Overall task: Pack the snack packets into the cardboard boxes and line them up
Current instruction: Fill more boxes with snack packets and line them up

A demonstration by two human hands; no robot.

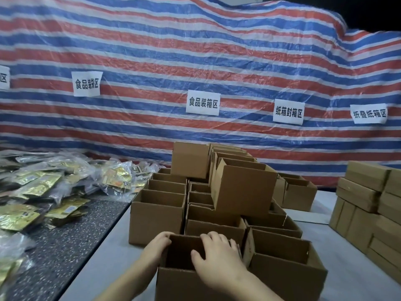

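1. down at the near edge, an open cardboard box (184, 279) stands on the pale bench (104, 257), its top flaps down and its dark inside showing.
2. the left hand (155, 246) grips the box's left wall, fingers curled over the top rim at the far left corner.
3. the right hand (217, 257) lies over the box's right rim, fingers hooked down into the opening and thumb pointing left across it; both hands are clamped on this one box.
4. just beyond it stand more open cardboard boxes (156, 216) in close rows, touching one another, with another open one (286, 266) just to the right of the held box.
5. on top of these rows, a box (243, 187) sits tilted, with further boxes lined up behind it and one closed box (189, 159) at the back left.
6. the snack packets (43, 185), gold and clear-wrapped, lie in a loose heap on the dark speckled bench top (65, 246) to the left, well apart from the hands.
7. at the right, closed flat boxes (364, 192) are stacked in a pile.
8. behind everything hangs a red, white and blue striped tarp (195, 51) with white paper signs (203, 102) in chinese characters.
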